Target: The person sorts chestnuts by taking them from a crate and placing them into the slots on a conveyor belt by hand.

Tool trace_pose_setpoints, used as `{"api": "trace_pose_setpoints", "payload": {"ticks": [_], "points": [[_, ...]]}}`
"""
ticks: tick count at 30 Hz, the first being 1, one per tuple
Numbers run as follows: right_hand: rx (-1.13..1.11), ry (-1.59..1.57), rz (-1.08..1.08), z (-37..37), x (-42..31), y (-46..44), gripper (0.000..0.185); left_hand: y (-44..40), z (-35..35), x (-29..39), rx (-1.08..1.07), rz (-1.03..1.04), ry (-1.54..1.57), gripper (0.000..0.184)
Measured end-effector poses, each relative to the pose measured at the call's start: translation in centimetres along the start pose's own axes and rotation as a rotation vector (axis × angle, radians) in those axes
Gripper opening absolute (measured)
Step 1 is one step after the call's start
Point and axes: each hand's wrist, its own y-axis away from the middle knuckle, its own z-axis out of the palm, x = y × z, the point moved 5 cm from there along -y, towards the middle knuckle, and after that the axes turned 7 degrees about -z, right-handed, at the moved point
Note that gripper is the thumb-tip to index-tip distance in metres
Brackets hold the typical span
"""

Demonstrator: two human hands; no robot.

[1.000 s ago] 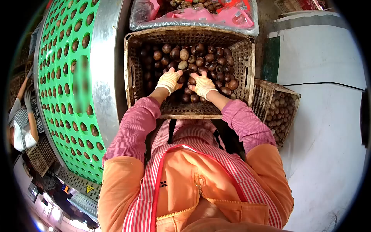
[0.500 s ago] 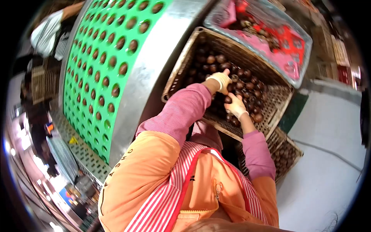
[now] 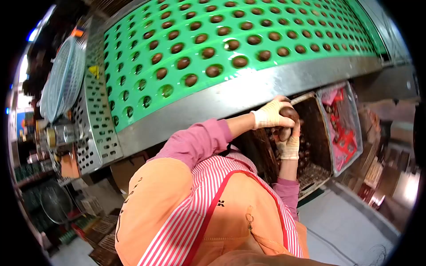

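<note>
Both hands wear cream ribbed gloves and meet above the left side of a brown crate [image 3: 317, 133]. My left hand [image 3: 271, 114] is curled round a brown oval fruit [image 3: 289, 114] at its fingertips. Just below it, my right hand [image 3: 289, 144] grips another brown fruit [image 3: 284, 134] between thumb and fingers. More dark brown fruits [image 3: 305, 153] lie in the crate beside my right hand. A metal rim [image 3: 208, 104] runs behind the hands, along a green perforated sheet [image 3: 177, 91] whose oval pockets hold many similar fruits.
A plastic-lined box with red and pink bags [image 3: 344, 133] stands right of the crate. At the left are a perforated metal panel [image 3: 92, 133], a pale blue basket [image 3: 66, 80] and a round fan [image 3: 56, 201]. Stacked crates [image 3: 106, 235] sit at the lower left.
The view has turned toward the green sheet. Both hands have risen from among the fruits to the crate's left edge, close together, now with fruits held in them.
</note>
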Motion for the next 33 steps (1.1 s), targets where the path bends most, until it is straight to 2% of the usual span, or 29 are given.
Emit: {"api": "trace_pose_setpoints", "payload": {"ticks": [1,3,4,5,6,7,8,9,10,12,13,14,17,18,19,21,23,24,25,27,28,30,31,32,33], "points": [[-0.036,0.012,-0.045,5.6,0.0,0.3,0.064,1.5,-3.1,0.0,0.105,0.026,-0.045,0.062],[-0.23,0.194,0.009,11.7,1.3,-1.0,0.055,5.9,-9.5,-0.1,0.283,0.003,0.124,0.064],[-0.312,0.377,-0.051,15.0,2.1,-1.3,0.052,9.2,-13.3,1.4,0.381,0.049,-0.108,0.067],[-0.394,0.556,-0.113,18.4,3.1,-1.5,0.05,11.7,-16.5,-1.6,0.683,0.157,-0.304,0.059],[-0.417,0.722,-0.17,22.2,4.2,-1.6,0.05,15.4,-19.9,-1.1,0.739,0.064,-0.026,0.055],[-0.501,0.863,-0.296,25.0,5.9,-2.2,0.053,19.4,-23.1,-0.8,0.776,-0.021,0.255,0.05],[-0.649,1.231,-0.756,28.6,6.9,-2.7,0.055,22.8,-26.2,-2.9,0.984,0.021,0.302,0.044],[-0.63,1.365,-0.785,31.5,8.7,-2.6,0.055,26.2,-30.1,-6.2,1.18,-0.01,0.183,0.044],[-0.734,1.434,-0.829,34.7,10.5,-2.3,0.055,29.5,-33.9,-9.6,1.376,-0.069,0.066,0.045],[-0.861,1.508,-0.808,39.7,14.5,-1.8,0.053,34.5,-37.7,-10.9,1.419,-0.276,0.316,0.049],[-0.951,1.539,-0.937,41.8,16.9,-1.8,0.052,36.2,-39.0,-11.4,1.438,-0.329,0.336,0.049],[-1.006,1.611,-0.911,43.5,19.4,-2.0,0.051,37.2,-39.7,-11.9,1.443,-0.41,0.326,0.051],[-1.167,1.91,-0.846,46.4,25.9,-2.9,0.043,38.4,-41.0,-14.3,1.422,-0.545,0.137,0.053],[-1.195,2.054,-0.771,46.3,28.1,-4.2,0.037,38.6,-41.7,-15.7,1.443,-0.558,-0.286,0.052],[-1.251,2.167,-0.716,46.4,29.9,-5.8,0.036,38.6,-41.8,-12.8,1.384,-0.653,-0.286,0.054],[-1.267,2.152,-0.725,48.6,29.2,-5.2,0.041,38.4,-43.4,-10.2,1.389,-0.703,-0.332,0.053],[-1.416,2.1,-0.84,50.1,30.2,-6.3,0.049,37.1,-45.7,-9.7,1.338,-0.678,-0.293,0.056],[-1.488,2.066,-0.901,51.0,30.5,-6.9,0.054,36.2,-47.2,-10.7,1.291,-0.703,-0.368,0.057],[-1.53,2.069,-0.842,51.5,30.7,-7.7,0.058,35.4,-48.2,-11.5,1.189,-0.697,-0.33,0.061],[-1.608,2.06,-0.723,52.5,31.1,-9.1,0.067,34.6,-49.9,-12.9,1.085,-0.833,-0.433,0.063],[-1.592,2.089,-0.678,53.5,30.4,-9.2,0.068,34.7,-50.7,-12.9,1.124,-0.822,-0.419,0.063],[-1.485,2.129,-0.858,55.6,29.7,-10.0,0.064,35.0,-51.9,-12.5,1.191,-0.806,-0.389,0.061],[-1.428,2.147,-0.939,56.1,29.5,-10.4,0.061,35.1,-52.4,-11.8,1.329,-0.711,-0.478,0.047],[-1.384,2.065,-1.058,57.0,29.7,-10.6,0.054,34.6,-53.7,-12.9,1.393,-0.575,-0.473,0.043],[-1.449,2.002,-1.144,57.5,30.7,-11.2,0.052,33.9,-55.5,-13.9,1.458,-0.433,-0.467,0.04]]}}
